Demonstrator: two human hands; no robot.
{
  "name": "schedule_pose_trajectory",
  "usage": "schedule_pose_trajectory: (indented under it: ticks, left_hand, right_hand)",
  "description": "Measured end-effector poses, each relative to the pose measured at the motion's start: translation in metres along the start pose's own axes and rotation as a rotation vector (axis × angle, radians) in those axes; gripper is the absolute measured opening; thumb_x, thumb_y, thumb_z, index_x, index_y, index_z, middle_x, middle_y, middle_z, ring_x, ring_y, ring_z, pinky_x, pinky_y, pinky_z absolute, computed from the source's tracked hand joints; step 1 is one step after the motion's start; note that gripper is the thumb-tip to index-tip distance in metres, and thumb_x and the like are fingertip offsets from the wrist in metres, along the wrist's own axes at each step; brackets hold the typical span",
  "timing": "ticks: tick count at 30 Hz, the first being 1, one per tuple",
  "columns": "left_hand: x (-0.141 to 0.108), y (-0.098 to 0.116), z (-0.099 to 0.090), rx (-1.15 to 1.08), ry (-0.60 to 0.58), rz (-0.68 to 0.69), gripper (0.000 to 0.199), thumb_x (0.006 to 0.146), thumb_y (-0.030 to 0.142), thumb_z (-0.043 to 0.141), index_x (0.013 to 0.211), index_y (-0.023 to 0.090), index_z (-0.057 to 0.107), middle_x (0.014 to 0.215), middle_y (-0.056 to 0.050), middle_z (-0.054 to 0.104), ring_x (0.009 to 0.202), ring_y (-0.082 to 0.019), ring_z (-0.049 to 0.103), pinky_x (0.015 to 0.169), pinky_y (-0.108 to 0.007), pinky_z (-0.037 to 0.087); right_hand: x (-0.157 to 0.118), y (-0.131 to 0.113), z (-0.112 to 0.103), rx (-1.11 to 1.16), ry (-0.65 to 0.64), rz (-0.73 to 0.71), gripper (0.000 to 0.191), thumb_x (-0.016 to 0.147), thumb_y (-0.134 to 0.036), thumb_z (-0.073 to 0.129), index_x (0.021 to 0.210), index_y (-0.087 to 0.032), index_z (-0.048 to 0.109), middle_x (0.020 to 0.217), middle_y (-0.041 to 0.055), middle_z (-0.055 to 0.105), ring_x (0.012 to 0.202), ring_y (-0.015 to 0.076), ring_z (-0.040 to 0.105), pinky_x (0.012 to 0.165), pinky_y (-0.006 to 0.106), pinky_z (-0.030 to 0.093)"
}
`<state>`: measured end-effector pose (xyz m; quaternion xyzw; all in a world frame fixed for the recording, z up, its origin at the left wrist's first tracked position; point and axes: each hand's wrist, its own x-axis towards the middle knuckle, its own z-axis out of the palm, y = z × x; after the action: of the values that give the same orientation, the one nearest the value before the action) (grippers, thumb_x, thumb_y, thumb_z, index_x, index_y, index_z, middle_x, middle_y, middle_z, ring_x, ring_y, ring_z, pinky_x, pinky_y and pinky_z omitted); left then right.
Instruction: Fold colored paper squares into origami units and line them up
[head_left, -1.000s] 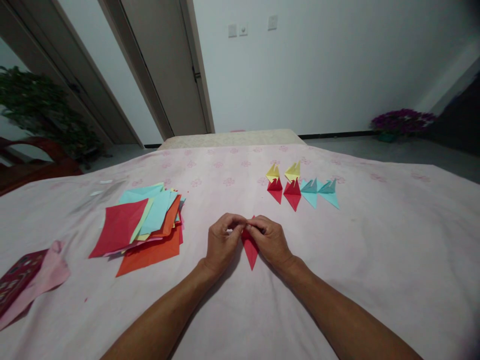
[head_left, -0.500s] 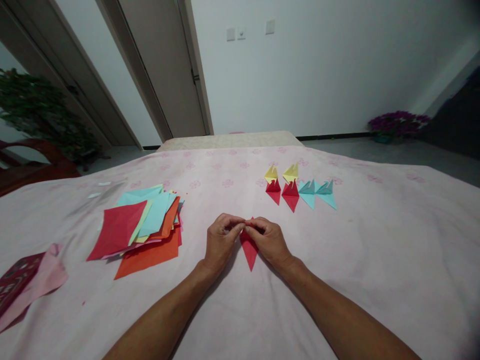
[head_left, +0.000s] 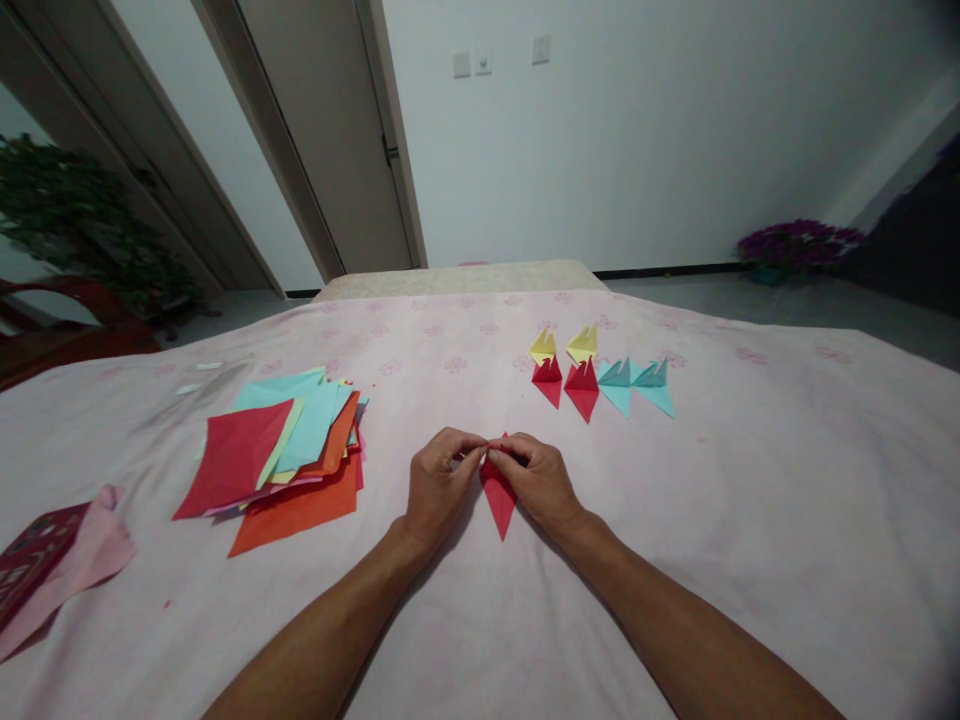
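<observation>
Both hands meet at the top of a folded piece of red paper (head_left: 499,503), whose long point faces me. The thumb and forefinger of my left hand (head_left: 444,487) are pinched at its upper left edge. From the other side my right hand (head_left: 541,482) pinches the same paper, covering much of its upper part. Farther back on the right stand folded paper cranes: two yellow cranes (head_left: 583,344), two red cranes (head_left: 582,388) and two light blue cranes (head_left: 654,386).
A loose stack of coloured paper sheets (head_left: 240,455) lies to the left. Beyond it at the left edge are a dark red packet (head_left: 37,555) and a pink cloth-like piece (head_left: 97,550). A pink flowered cloth (head_left: 480,640) covers the table.
My left hand has shifted very slightly left, its fingertips still at the red paper's top. My right hand and the cranes look unchanged.
</observation>
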<state>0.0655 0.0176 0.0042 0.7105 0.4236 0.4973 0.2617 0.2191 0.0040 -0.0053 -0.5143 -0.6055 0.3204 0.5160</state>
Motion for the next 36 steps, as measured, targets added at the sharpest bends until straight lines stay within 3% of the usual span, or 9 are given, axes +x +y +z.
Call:
schedule_pose_trajectory:
  ticks: [6,14,27,36]
  left_hand:
    - [0.0,0.003,0.003,-0.067,0.035,-0.142,0.007,0.082,0.02,0.066,0.079,0.019,0.072,0.077,-0.001,0.07,0.072,-0.014,0.064,0.068,-0.025,0.049]
    - [-0.001,0.002,0.008,-0.252,0.059,-0.367,0.01,0.075,0.026,0.072,0.075,0.016,0.071,0.072,-0.003,0.071,0.068,-0.015,0.065,0.065,-0.025,0.051]
    - [-0.004,0.007,0.01,-0.198,0.029,-0.338,0.014,0.075,0.029,0.074,0.076,0.016,0.072,0.075,-0.005,0.072,0.069,-0.016,0.067,0.065,-0.026,0.053]
    - [-0.007,0.004,0.01,-0.167,-0.027,-0.335,0.024,0.071,0.027,0.078,0.089,0.018,0.066,0.086,-0.004,0.072,0.073,-0.016,0.068,0.067,-0.026,0.054]
  right_hand:
    - [0.0,-0.003,-0.001,-0.002,0.064,-0.017,0.012,0.082,-0.026,0.065,0.087,-0.022,0.076,0.088,0.0036,0.073,0.083,0.0186,0.067,0.076,0.03,0.051]
    - [-0.002,-0.003,0.0,-0.009,0.089,0.028,0.012,0.082,-0.028,0.065,0.082,-0.021,0.074,0.083,0.0036,0.074,0.078,0.019,0.067,0.073,0.031,0.052]
    - [-0.004,-0.004,0.0,-0.099,0.11,0.012,0.015,0.084,-0.03,0.063,0.08,-0.021,0.074,0.078,0.0031,0.074,0.072,0.019,0.068,0.068,0.029,0.051]
    - [0.0,-0.011,-0.001,-0.251,0.148,-0.04,0.016,0.085,-0.026,0.057,0.077,-0.023,0.071,0.08,0.003,0.073,0.074,0.0189,0.066,0.071,0.03,0.049]
